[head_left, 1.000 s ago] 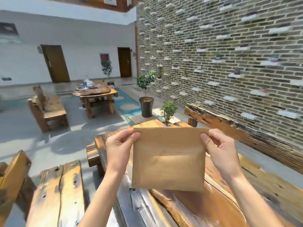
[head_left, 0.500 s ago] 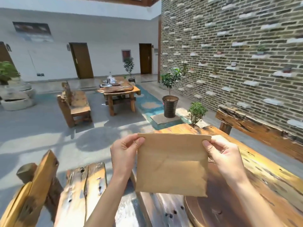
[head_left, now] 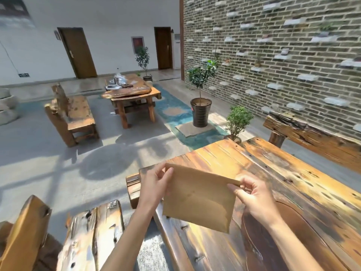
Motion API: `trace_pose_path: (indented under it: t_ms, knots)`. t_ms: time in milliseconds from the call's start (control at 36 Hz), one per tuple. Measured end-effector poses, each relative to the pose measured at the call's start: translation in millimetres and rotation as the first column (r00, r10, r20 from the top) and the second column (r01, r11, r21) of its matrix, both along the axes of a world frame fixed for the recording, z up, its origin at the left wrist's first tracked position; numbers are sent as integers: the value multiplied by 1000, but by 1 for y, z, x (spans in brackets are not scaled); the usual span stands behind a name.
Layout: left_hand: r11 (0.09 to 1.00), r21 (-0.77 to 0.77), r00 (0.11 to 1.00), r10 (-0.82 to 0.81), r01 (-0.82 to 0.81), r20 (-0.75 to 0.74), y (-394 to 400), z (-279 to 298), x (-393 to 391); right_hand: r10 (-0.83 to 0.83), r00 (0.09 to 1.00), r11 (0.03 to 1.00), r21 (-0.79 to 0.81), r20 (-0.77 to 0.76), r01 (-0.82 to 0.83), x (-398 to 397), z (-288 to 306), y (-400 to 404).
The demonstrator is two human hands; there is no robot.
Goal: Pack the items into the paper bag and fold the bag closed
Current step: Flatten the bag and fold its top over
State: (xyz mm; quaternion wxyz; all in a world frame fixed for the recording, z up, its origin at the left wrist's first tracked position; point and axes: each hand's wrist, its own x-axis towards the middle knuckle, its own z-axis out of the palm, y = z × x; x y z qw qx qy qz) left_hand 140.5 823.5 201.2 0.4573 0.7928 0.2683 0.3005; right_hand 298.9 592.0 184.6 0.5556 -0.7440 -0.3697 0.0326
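A flat brown paper bag (head_left: 197,198) hangs in the air above the near end of a rough wooden table (head_left: 273,173). My left hand (head_left: 156,184) pinches its top left corner. My right hand (head_left: 252,194) pinches its top right corner. The bag is tilted, with its right side lower than its left. Its mouth looks closed and flat. I see no items to pack in this view.
A wooden bench (head_left: 88,235) stands at the lower left, and another bench (head_left: 316,137) runs along the brick wall on the right. A small potted shrub (head_left: 238,120) and a taller potted tree (head_left: 201,106) stand beyond the table's far end. A second table (head_left: 132,94) is further back.
The view has swung to the left and down, so the bag sits lower in the frame. The bag has tilted, its right corner dropping. Both hands keep their hold on the top corners.
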Motion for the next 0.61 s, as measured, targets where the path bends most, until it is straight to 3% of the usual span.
trace_pose_path:
  t_ms: [139,250,333,444,528,611]
  knots:
    - [963,-261,993,-91,68,-76,36,-24,69,-107,993,990,-86,49,111,20,-23,46]
    - [922,-372,966,-187,108,-181,50,-39,117,-197,980,969,-146,22,198,25,-49,73]
    - [930,-342,895,-263,136,-360,42,-53,144,-275,955,947,-141,109,289,23,-67,97]
    - [888,-399,834,-391,230,-389,32,-63,172,-348,889,903,-148,297,403,20,-90,136]
    - [892,-376,804,-408,251,-432,45,-79,197,-458,849,866,-83,264,493,24,-101,167]
    - [886,-377,755,-438,271,-487,71,-101,221,-511,828,830,-120,230,545,37,-119,196]
